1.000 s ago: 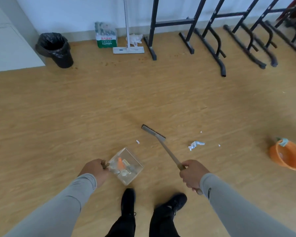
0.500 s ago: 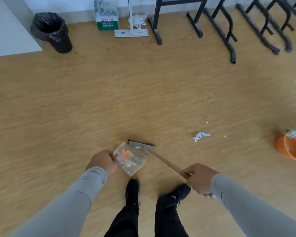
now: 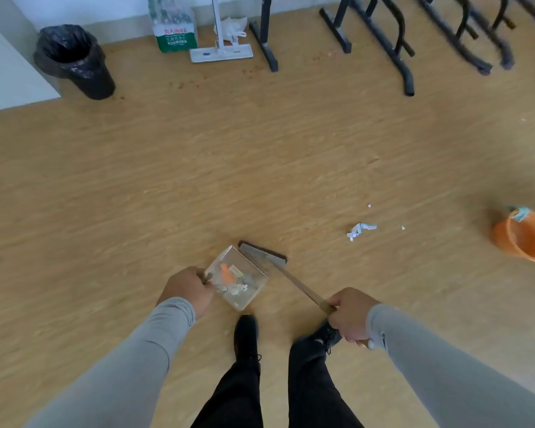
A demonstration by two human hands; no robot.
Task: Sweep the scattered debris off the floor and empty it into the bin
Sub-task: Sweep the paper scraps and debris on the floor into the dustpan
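Flat broom head [image 3: 262, 254] now touching clear dustpan [image 3: 237, 278]

1. The room is evenly and softly lit; only faint shadows are cast.
2. Straight lines are bowed near the edges by the wide lens.
3. Slight softness is seen throughout.

black bin [image 3: 74, 61]; orange basin [image 3: 524, 237]; clear dustpan [image 3: 237, 278]

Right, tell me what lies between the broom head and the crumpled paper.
Head view: only bare wood floor between the broom head and the crumpled paper.
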